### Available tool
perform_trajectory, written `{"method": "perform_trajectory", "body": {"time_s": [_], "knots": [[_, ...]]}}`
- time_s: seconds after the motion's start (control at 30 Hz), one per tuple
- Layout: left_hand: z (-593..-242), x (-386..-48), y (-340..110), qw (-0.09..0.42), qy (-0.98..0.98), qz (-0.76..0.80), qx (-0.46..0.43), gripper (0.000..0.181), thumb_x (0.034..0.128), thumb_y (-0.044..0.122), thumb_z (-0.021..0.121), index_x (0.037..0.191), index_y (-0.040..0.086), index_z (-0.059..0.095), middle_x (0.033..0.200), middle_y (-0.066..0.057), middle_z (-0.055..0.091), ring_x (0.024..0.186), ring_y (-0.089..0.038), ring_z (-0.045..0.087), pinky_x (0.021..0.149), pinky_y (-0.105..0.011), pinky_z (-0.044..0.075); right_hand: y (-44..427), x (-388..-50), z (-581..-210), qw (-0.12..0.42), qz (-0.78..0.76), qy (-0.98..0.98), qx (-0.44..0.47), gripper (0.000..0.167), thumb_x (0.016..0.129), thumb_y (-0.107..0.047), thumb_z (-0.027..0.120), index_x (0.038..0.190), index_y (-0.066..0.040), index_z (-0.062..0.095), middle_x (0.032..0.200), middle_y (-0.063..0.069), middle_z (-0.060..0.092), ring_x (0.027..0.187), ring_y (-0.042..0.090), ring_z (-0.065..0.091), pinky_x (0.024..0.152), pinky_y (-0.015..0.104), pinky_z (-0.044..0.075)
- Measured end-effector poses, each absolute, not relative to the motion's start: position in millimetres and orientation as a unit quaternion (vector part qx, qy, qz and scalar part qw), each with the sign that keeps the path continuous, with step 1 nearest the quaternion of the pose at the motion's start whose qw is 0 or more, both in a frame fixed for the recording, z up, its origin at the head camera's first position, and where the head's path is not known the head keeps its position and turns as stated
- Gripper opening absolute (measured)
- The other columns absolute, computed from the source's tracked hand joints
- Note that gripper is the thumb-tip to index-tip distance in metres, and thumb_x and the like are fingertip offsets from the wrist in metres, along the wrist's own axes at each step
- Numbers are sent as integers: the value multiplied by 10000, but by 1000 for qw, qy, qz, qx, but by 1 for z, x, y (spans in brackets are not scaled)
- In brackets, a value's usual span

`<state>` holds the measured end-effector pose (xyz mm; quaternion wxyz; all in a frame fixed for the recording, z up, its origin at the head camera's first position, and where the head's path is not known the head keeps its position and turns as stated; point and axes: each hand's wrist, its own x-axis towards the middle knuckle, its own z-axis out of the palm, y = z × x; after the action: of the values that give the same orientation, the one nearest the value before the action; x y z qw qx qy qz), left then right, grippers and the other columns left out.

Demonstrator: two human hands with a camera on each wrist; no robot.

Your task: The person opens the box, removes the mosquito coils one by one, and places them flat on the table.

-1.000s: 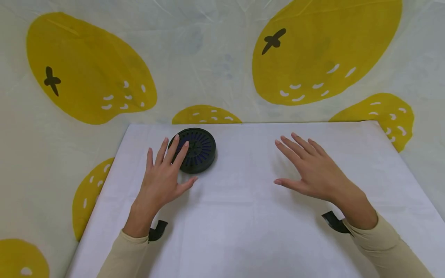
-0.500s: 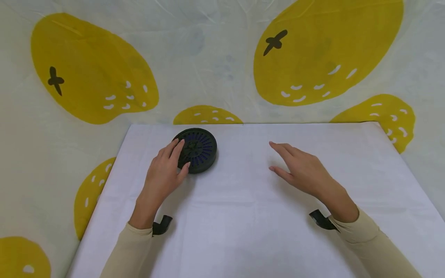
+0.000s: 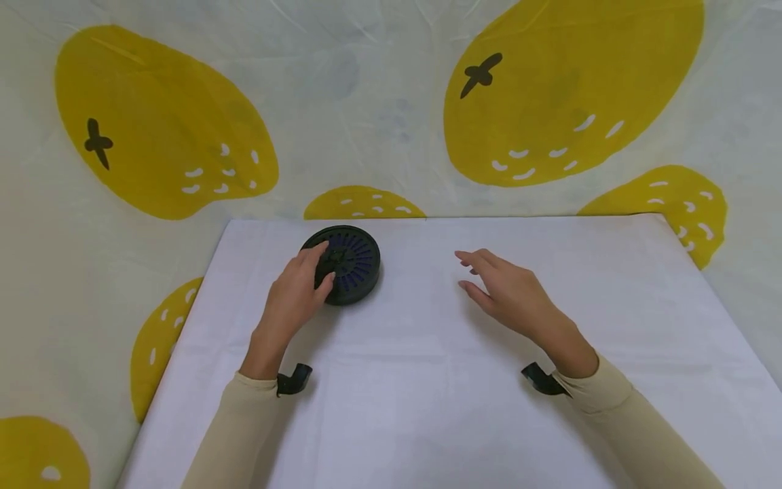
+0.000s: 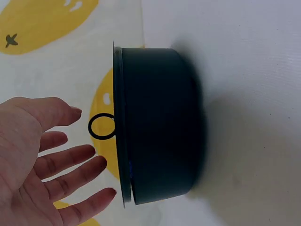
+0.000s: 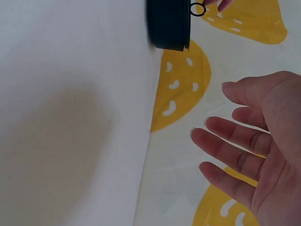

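Observation:
A round dark tin (image 3: 356, 268), which looks like a mosquito coil holder, stands on the table towards the back left. Radial slots cover its lid, and a small black ring (image 4: 90, 126) sticks up from the lid in the left wrist view. My left hand (image 3: 292, 292) hovers over the tin's left part, thumb and fingers spread around the ring; a gap separates them from it. Off to the tin's right, my right hand (image 3: 513, 292) is held above the table with loosely bent fingers. It holds nothing, as the right wrist view of the hand (image 5: 277, 146) shows.
A white cloth covers the table (image 3: 391, 394). Behind it and at its sides hangs a pale sheet (image 3: 366, 102) printed with big yellow fruit. Dark curved pieces (image 3: 296, 380) stick out from both sleeves.
My left hand has moved in over the tin, its fingers drawing closer together. The right hand has shifted left, its fingers now more bent. The tin stays in place.

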<state>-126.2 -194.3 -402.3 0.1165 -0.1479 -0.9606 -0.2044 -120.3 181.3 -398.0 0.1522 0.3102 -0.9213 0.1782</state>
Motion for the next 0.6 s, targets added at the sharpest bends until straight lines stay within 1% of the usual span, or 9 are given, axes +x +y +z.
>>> {"method": "perform_trajectory", "body": {"time_s": [0.1, 0.27, 0.43, 0.6], "knots": [[-403, -131, -193, 104, -960, -221, -136, 618, 947, 168, 719, 1498, 57, 461, 1352, -194, 592, 1174, -355, 616, 893, -531, 550, 178, -123, -399, 149, 183, -922, 309, 537, 898, -205, 781, 1378, -78, 576, 1173, 61, 677, 964, 203, 705, 647, 346, 590], [-404, -140, -190, 97, -958, -245, -115, 594, 946, 141, 717, 1484, 57, 478, 1260, -161, 625, 1114, -311, 635, 873, -501, 547, 171, -127, -400, 141, 199, -923, 298, 520, 904, -203, 776, 1374, -91, 585, 1109, 40, 695, 961, 204, 709, 665, 359, 591], [-406, -145, -189, 95, -953, -268, -106, 578, 944, 123, 711, 1473, 54, 488, 1232, -157, 635, 1064, -320, 664, 834, -498, 555, 160, -129, -397, 91, 240, -928, 271, 468, 943, -217, 729, 1376, -109, 591, 1097, 4, 718, 991, 184, 706, 755, 406, 591], [-407, -150, -189, 90, -953, -273, -95, 540, 942, 120, 713, 1444, 62, 523, 1189, -144, 639, 1017, -309, 669, 809, -489, 558, 149, -133, -396, 49, 301, -917, 256, 434, 963, -195, 697, 1370, -90, 590, 1059, -14, 728, 986, 169, 708, 857, 415, 567]]}}
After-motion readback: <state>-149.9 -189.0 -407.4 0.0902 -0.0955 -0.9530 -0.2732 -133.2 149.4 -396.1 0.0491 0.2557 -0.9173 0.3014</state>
